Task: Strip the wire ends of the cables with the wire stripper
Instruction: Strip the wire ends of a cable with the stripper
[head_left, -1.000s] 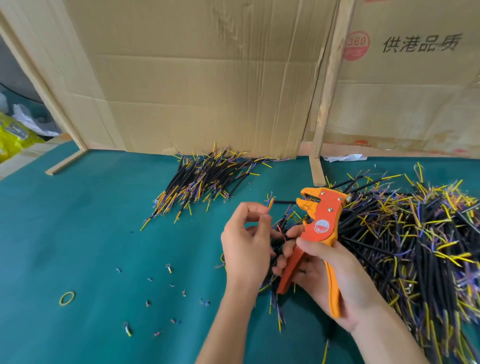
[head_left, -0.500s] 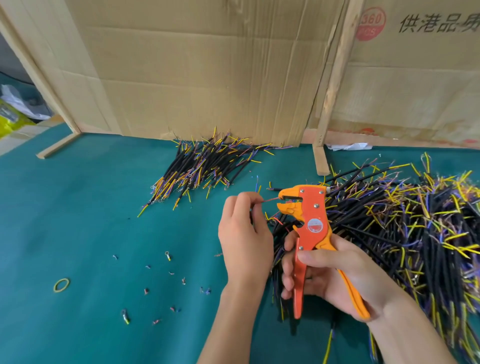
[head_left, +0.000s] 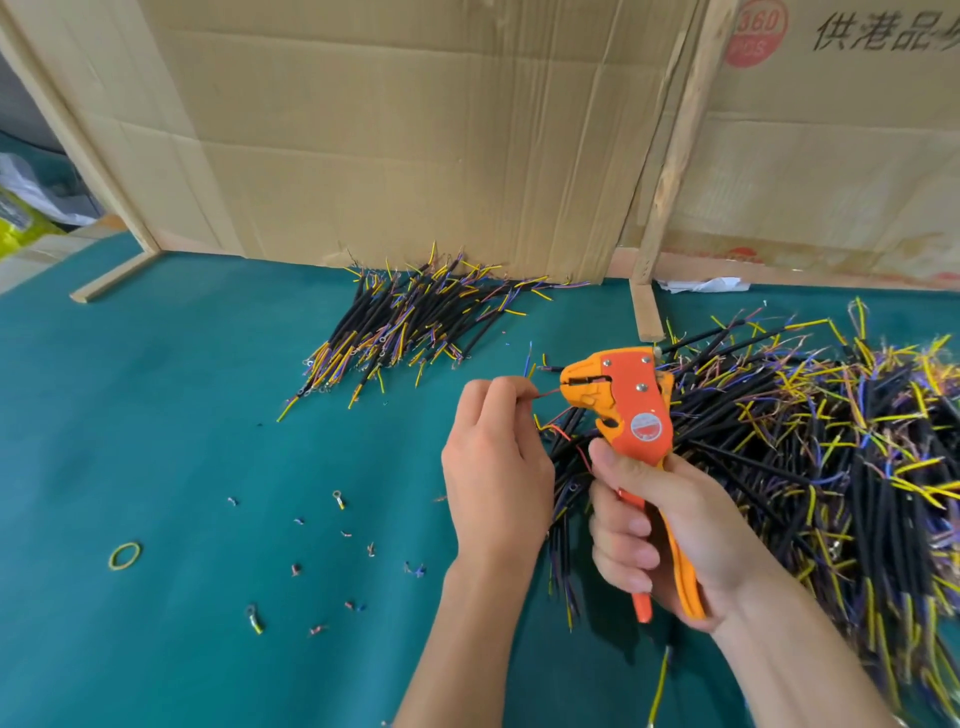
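Wire stripper (head_left: 621, 402) sits squeezed in our right hand (head_left: 670, 525), fingers wrapped round both orange handles, head pointing left. Just left of that grip, our left hand (head_left: 493, 467) pinches a thin red wire (head_left: 545, 393) feeding into its mouth. Cable pile (head_left: 831, 441) lies right of the grip.

- The big cable pile (head_left: 810, 467) runs off the right edge.
- The left hand (head_left: 496, 467) hides most of its cable.
- Table scraps (head_left: 358, 605) are too small to identify.
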